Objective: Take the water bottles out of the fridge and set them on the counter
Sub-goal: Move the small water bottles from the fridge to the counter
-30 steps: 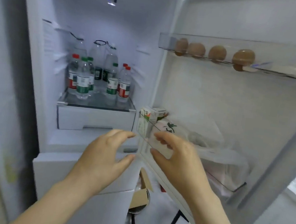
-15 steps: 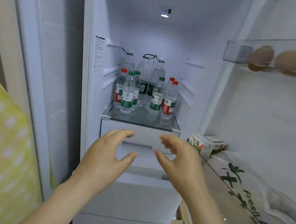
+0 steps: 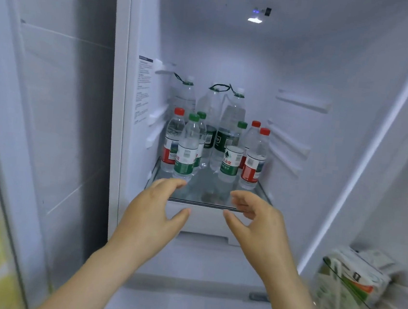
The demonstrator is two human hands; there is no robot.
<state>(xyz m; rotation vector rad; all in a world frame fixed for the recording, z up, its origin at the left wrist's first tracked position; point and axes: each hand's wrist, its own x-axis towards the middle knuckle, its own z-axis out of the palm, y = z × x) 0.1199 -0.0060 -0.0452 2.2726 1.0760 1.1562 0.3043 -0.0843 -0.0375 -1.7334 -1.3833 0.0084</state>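
Hands spread and empty, left hand and right hand at the glass shelf edge; I'd reach 12 o'clock, wrapping the front green-cap bottle and red-cap bottle mid-label.

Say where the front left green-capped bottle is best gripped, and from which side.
Grip the front left green-capped bottle round its labelled middle, straight in from the front. It stands upright near the shelf edge, a red-capped bottle close on its left, others behind; the left hand is nearest.
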